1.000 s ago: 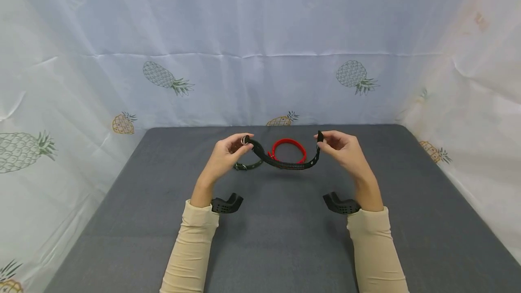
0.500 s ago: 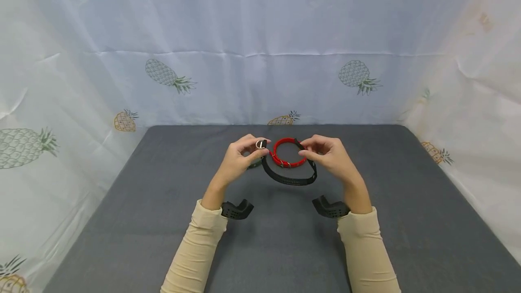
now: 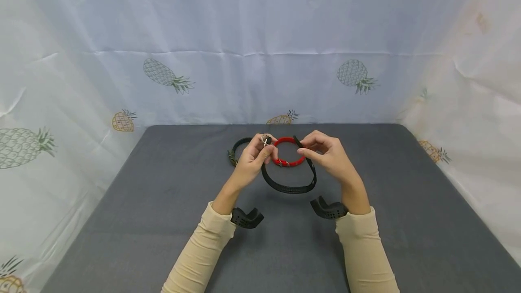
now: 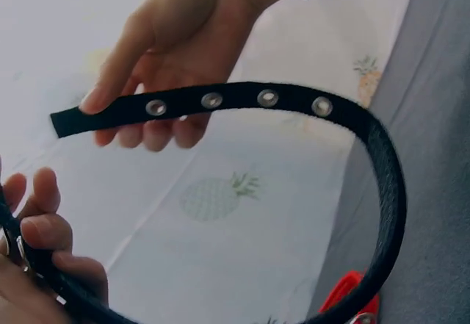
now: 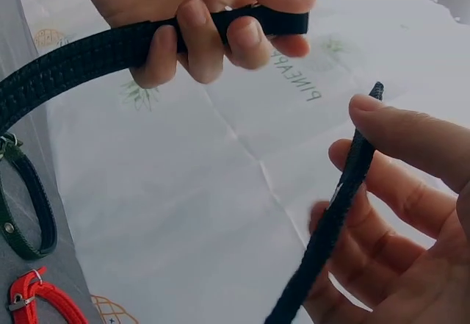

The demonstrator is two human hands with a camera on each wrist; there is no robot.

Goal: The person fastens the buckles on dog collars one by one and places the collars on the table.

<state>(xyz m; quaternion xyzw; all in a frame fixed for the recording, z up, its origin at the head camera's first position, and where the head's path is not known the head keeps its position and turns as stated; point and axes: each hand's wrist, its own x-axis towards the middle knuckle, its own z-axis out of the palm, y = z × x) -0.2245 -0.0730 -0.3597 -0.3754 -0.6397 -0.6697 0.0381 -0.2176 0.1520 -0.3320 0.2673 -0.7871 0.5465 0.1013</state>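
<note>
A black collar (image 3: 290, 189) hangs in a U between both hands, raised above the table. My left hand (image 3: 251, 159) grips its buckle end, where a metal ring shows beside the thumb. In the right wrist view, the left hand's fingers wrap round that end. With thumb and fingers, my right hand (image 3: 327, 150) pinches the strap near its free tip. Several metal eyelets line this free end (image 4: 242, 98) in the left wrist view. The two ends are apart.
Behind the hands, a red collar (image 3: 290, 163) lies looped on the grey table (image 3: 281, 248). To its left is a dark green collar (image 3: 232, 158), partly hidden by the left hand. A white pineapple-print cloth (image 3: 260, 89) hangs behind the table and along its sides.
The left hand has moved right with the buckle end, and the right hand has come inward. The collar's ends are closer together and its middle hangs lower. More of the green collar shows than half a second ago.
</note>
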